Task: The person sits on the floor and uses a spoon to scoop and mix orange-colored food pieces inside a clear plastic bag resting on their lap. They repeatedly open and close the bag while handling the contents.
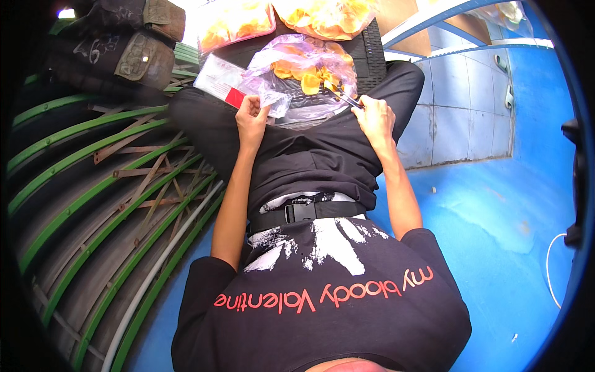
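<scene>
Between the thumb and fingers of my left hand (251, 122) is a crumpled edge of thin clear plastic. Whether this edge belongs to the large bag cannot be told. My right hand (377, 122) grips slim metal tongs (346, 98), possibly tweezers. Their tips touch or lie close to the orange-yellow pieces (310, 83) in the open, thin purplish plastic bag (265, 58). The pieces are thin and rounded, like petals or dried slices. Beside my left hand lies a flat clear packet with a red and white printed strip (218, 83).
A dark woven surface (372, 51) supports the bag before my crossed legs. Behind it are a pink-rimmed tray (273, 22) and another bag of orange pieces (325, 21). Green metal slats (139, 172) run along the left, near a dark backpack (111, 51). A white metal frame (437, 18) stands at the upper right.
</scene>
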A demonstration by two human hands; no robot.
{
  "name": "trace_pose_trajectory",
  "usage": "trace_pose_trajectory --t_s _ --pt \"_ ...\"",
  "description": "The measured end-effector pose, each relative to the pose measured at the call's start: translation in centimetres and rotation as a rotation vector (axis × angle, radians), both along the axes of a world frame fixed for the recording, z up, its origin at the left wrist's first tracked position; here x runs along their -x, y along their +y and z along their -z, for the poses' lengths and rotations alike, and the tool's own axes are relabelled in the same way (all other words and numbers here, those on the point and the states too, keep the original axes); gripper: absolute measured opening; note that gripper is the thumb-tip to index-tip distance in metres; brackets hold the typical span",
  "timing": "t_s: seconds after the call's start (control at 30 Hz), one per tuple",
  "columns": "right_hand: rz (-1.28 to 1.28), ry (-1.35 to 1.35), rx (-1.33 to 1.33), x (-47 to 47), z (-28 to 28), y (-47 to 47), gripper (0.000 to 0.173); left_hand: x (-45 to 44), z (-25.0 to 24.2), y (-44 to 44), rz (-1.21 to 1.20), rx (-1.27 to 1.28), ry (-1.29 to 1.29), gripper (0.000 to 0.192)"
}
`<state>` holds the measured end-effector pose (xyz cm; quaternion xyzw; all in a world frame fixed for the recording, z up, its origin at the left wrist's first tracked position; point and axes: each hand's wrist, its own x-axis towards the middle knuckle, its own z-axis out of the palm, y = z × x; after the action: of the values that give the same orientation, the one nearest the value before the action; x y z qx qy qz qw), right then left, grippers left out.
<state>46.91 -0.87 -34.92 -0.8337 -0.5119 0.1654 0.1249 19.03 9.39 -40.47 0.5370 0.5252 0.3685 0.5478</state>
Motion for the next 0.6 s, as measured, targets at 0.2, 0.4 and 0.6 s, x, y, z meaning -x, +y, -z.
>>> trace_pose_trajectory --t_s 0.2,0.4,0.6 --pt "0.007 0.001 -0.01 0.1 0.3 0.1 0.021 -0.9 -0.6 0.4 0.001 -0.007 -0.042 0.014" --pt "0.073 0.103 -0.008 -0.3 0.0 0.1 0.021 -2.0 -1.7 0.7 -0.009 -0.078 0.09 0.02" --pt "0.162 0.654 -0.017 -1.0 -3.0 -0.2 0.013 -4.3 -1.9 3.0 0.02 -0.092 0.35 0.031"
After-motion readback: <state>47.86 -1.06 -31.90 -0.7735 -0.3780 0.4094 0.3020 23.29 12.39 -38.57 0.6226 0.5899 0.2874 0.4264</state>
